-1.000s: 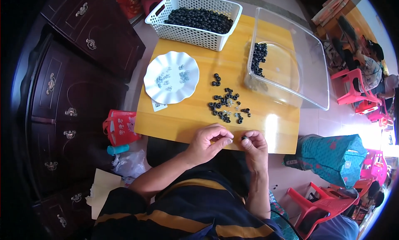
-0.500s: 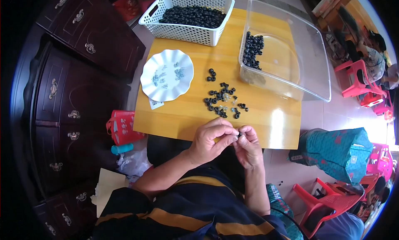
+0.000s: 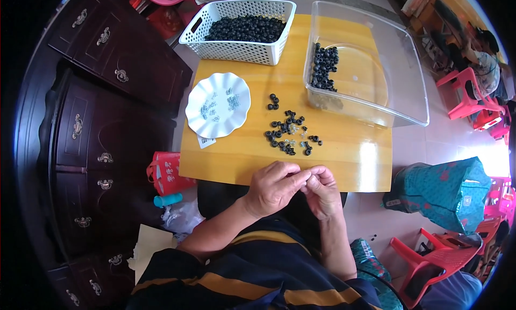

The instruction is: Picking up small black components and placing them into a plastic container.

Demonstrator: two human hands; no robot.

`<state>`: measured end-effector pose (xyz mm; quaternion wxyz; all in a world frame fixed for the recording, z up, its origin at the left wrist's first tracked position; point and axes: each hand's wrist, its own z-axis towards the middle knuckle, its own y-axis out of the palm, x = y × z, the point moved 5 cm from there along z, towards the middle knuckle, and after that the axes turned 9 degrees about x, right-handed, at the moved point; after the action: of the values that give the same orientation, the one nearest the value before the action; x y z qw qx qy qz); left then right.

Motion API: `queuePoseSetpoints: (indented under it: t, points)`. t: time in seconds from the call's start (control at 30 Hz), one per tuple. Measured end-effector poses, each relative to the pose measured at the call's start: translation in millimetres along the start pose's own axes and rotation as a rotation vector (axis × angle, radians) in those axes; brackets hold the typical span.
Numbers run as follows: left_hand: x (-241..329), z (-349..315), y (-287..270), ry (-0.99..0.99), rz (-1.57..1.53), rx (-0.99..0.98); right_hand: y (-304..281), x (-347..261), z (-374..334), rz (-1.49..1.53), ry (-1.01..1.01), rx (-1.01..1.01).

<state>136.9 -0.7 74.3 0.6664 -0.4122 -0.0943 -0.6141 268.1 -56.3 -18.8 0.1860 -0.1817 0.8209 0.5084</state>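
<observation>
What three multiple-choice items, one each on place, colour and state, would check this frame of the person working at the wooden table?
1. Where is the white scalloped plate?
A. Inside the clear tub
B. On the table, left of the loose black rings
C. On the floor

2. What colour is the perforated basket holding the black pieces?
A. White
B. Red
C. Green

3. How are the left hand and right hand placed?
A. Spread far apart on the table
B. One reaching into the clear tub
C. Brought together, fingertips meeting at the table's near edge

Answers: 1 B, the plate sits on the table beside the scattered rings. 2 A, its mesh walls are white. 3 C, both hands touch at the near edge, away from the clear tub.
</observation>
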Motion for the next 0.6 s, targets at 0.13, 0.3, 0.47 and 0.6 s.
queuePoseSetpoints:
  t: [0.13,0.3,0.47,0.6]
  points:
    - [-6.3,0.2,-4.6,-0.054,-0.030,0.009,-4.6,-2.0,-0.1,0.038,0.028,-0.013]
    - [-38.9,4.7,-7.9,-0.136,0.184,-0.079,-8.6,-5.7,0.8,0.135,0.059,-0.067]
    - [-48.0,7.9,1.7,-0.050,0.276,-0.199,-12.6,-4.4,1.7,0.113,0.044,-0.067]
    - [-49.3,7.3,5.3,-0.001,0.330,-0.205,-10.3,-6.0,0.4,0.101,0.040,-0.060]
